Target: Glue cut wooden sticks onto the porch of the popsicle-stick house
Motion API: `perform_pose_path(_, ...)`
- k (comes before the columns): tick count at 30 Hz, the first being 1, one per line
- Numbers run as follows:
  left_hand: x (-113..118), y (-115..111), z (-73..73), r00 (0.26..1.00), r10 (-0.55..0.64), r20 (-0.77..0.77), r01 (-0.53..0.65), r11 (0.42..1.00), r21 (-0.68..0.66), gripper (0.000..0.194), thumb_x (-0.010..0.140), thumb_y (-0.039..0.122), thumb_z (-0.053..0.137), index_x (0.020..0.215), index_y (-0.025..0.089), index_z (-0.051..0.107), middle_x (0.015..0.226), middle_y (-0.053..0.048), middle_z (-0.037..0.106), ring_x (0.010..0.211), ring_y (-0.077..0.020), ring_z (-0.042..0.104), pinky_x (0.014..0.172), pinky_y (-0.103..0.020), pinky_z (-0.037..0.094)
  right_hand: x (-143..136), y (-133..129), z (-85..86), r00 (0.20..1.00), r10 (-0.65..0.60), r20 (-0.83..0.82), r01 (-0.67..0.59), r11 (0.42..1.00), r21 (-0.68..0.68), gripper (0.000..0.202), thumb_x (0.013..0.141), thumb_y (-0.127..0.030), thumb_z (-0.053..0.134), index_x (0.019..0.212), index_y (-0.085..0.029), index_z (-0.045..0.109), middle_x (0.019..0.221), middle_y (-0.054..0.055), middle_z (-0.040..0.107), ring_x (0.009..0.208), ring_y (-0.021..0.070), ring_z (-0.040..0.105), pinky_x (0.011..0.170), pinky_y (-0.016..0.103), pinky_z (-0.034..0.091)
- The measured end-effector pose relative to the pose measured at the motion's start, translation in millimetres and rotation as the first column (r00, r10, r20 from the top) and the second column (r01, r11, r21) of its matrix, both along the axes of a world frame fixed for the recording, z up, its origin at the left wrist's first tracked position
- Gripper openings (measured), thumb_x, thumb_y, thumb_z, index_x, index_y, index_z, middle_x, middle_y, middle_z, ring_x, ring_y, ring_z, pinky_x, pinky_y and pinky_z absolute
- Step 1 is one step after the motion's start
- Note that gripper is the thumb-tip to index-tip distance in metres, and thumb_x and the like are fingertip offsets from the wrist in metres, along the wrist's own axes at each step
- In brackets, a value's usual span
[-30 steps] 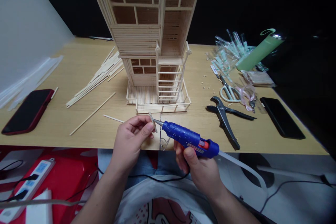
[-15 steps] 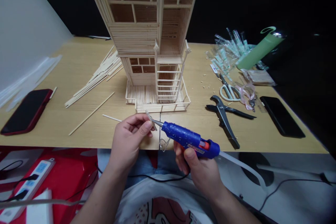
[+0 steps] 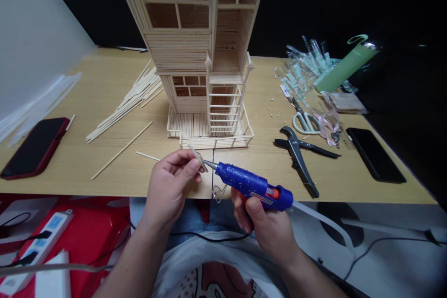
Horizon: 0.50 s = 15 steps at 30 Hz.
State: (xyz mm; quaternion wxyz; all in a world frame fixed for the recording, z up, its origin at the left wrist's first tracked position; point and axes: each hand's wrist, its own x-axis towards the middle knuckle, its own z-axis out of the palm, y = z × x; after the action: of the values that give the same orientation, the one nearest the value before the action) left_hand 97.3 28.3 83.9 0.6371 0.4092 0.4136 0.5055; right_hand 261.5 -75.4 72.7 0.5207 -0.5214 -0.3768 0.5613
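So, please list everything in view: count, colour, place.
Stick house: one, pale, on the light-brown table.
Loose sticks: many, pale, left of house.
Phones: two, dark, table's left and right sides.
Translucent strips: count unclear, whitish, far left.
Pliers: one, black, right of house.
Scissors: one, white-handled, beyond pliers.
Ribbon: one, pink, beside scissors.
Bottle: one, green, right rear.
Packets: several, clear and green, beside bottle.
Power strip: one, white, on red stool.
Cords: several, mostly black, below table level.
Glue gun: one, blue, in front of house.
Stick piece: count unclear, pale, at the gun's tip.
Left hand: one, pinching the stick piece.
Right hand: one, gripping the glue gun.
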Motion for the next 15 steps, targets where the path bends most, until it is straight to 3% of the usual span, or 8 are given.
perform_pose_path(11,3.4,1.8,9.2,0.998,0.047,0.039,-0.048,0.998,0.036,0.026,0.069,0.034,0.091,0.076,0.016,0.074,0.072,0.000,0.068,0.058,-0.0073,0.058,0.051,-0.015,0.049,0.5,-1.3,-2.5,1.000,-0.006,-0.025,0.006,1.000,-0.015,0.050,0.090,-0.069,0.063,0.078,-0.021,0.057,0.053,-0.006,0.047,0.048,0.0100,0.039,0.053,0.027,0.034)
perform_pose_path(15,3.9,2.9,9.0,0.997,0.059,0.045,-0.061,0.997,0.051,0.027,0.068,0.034,0.092,0.077,0.016,0.073,0.072,-0.001,0.067,0.059,-0.0073,0.057,0.050,-0.015,0.049,1.3,-1.2,-2.7,1.000,0.012,-0.013,-0.013,1.000,-0.017,0.053,0.092,-0.069,0.060,0.069,-0.021,0.053,0.053,-0.005,0.046,0.048,0.0102,0.039,0.053,0.028,0.033)
